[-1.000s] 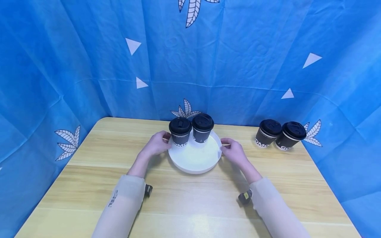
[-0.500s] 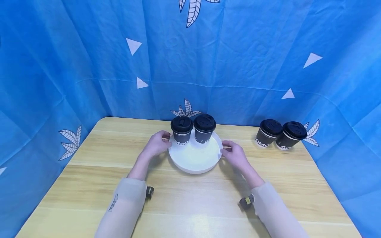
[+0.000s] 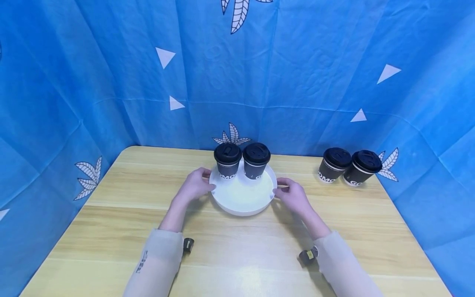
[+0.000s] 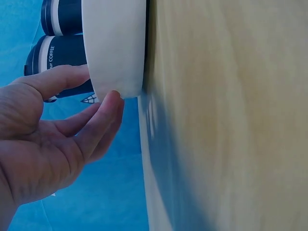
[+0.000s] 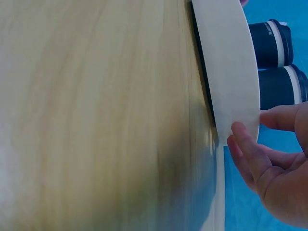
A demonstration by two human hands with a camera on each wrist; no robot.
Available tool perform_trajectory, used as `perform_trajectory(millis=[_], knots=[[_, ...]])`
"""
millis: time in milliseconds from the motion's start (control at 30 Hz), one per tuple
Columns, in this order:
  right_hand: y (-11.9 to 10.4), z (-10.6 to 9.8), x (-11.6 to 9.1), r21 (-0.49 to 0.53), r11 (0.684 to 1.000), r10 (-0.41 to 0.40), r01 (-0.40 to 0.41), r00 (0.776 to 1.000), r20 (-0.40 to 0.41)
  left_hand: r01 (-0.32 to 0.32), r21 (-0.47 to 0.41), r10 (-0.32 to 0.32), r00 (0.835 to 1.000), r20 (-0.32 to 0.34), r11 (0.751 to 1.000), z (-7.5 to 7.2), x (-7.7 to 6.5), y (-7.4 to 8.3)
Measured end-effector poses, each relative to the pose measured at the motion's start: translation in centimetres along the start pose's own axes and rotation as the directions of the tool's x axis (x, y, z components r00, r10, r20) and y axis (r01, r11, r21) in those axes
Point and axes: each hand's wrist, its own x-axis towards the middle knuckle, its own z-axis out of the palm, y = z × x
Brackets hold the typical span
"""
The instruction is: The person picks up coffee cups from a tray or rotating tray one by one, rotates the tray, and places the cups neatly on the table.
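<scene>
A round white tray (image 3: 243, 200) with a low rim is at the back middle of the table, two lidded coffee cups upright on its far part. The left cup (image 3: 227, 165) and the right cup (image 3: 255, 165) are dark with black lids and white lettering. My left hand (image 3: 195, 183) pinches the tray's left rim; in the left wrist view its thumb (image 4: 72, 76) lies over the rim and its fingertips press the outer wall. Opposite it, my right hand (image 3: 293, 194) pinches the right rim, thumb on top and fingers against the wall (image 5: 231, 72).
Two more lidded coffee cups stand at the back right, one cup (image 3: 334, 165) beside the other cup (image 3: 361, 167), which leans in this view. A blue curtain (image 3: 297, 62) hangs right behind the wooden table (image 3: 237, 255).
The two cups on the tray appear slightly farther right than a second ago. My left thumb has come over the tray's rim, and both hands sit a little lower on its sides.
</scene>
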Motion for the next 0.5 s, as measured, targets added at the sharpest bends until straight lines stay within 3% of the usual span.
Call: perform_trajectory(millis=[500], knots=[[-0.1,-0.4,-0.5,0.049,0.999,-0.005,0.006,1.000,-0.019,-0.040,0.014,0.040,0.999,-0.003,0.999,0.3,1.0,-0.3]])
